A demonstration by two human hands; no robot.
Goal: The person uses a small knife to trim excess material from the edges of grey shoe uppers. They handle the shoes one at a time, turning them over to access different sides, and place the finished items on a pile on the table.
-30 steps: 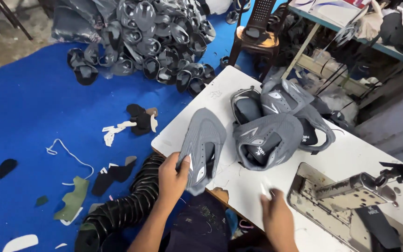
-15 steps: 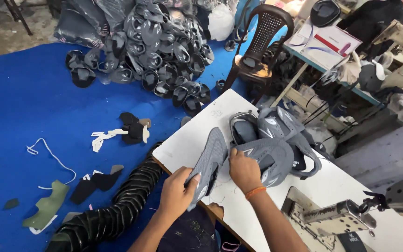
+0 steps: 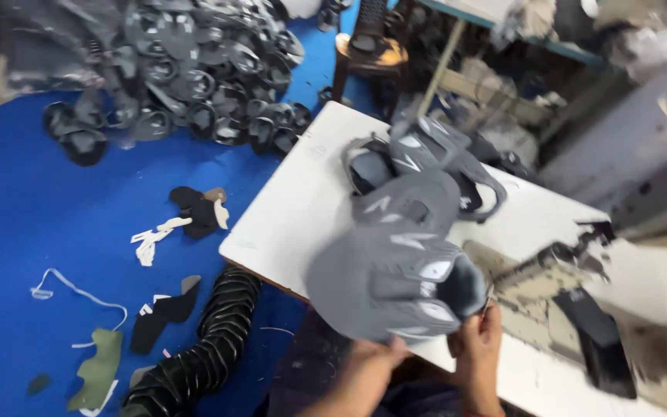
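On the counter (image 3: 295,216), bare white surface lies at ten o'clock from the hands, and a hand could pass there. At twelve o'clock the stack of grey shoe uppers (image 3: 418,174) blocks the way. At three o'clock stands the sewing machine (image 3: 573,309), close beside.

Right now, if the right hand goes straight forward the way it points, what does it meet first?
Probably the sewing machine, just beyond the right hand, which holds the grey shoe upper. Blur makes depth unsure.
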